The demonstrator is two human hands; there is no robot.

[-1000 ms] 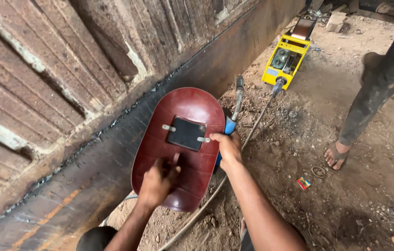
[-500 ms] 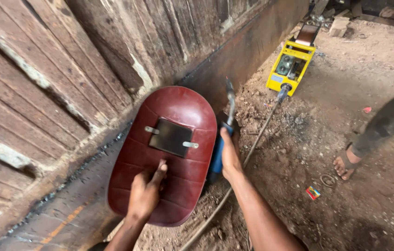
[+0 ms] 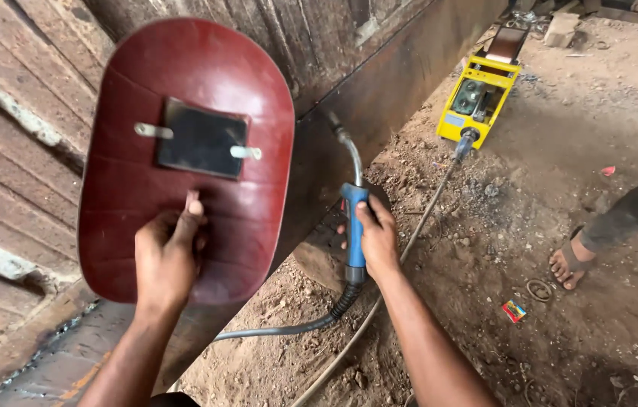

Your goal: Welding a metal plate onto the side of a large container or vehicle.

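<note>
A yellow machine on the dirt — another person's sandalled foot nearby.

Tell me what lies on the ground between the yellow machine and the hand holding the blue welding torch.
In the head view, a cable runs over bare dirt from the yellow machine toward the right hand gripping the blue welding torch; only pebbles lie around it.

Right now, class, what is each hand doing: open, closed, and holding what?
Left hand: closed, holding the dark red welding hand shield up by its handle.
Right hand: closed around the blue welding torch handle.
</note>
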